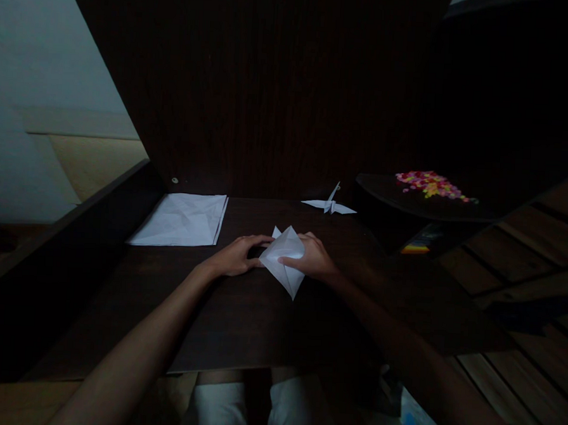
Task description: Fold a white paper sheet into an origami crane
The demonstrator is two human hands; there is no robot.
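Note:
A partly folded piece of white paper (285,247), diamond-like in outline with creases and a pointed lower tip, is held just above the dark desk. My right hand (313,257) grips its right side, the thumb lying across the front and the fingers behind. At the paper's left corner is my left hand (238,254), its thumb and forefinger closing on the edge, with the fingertips partly behind the sheet. Behind the paper, near the back panel, stands a finished white paper crane (329,206) with its wings spread.
A stack of white paper sheets (183,220) lies at the back left of the desk (230,336). On a dark corner shelf (385,186) at the right is a pile of small colourful pieces (433,184). A raised side board (67,258) borders the left.

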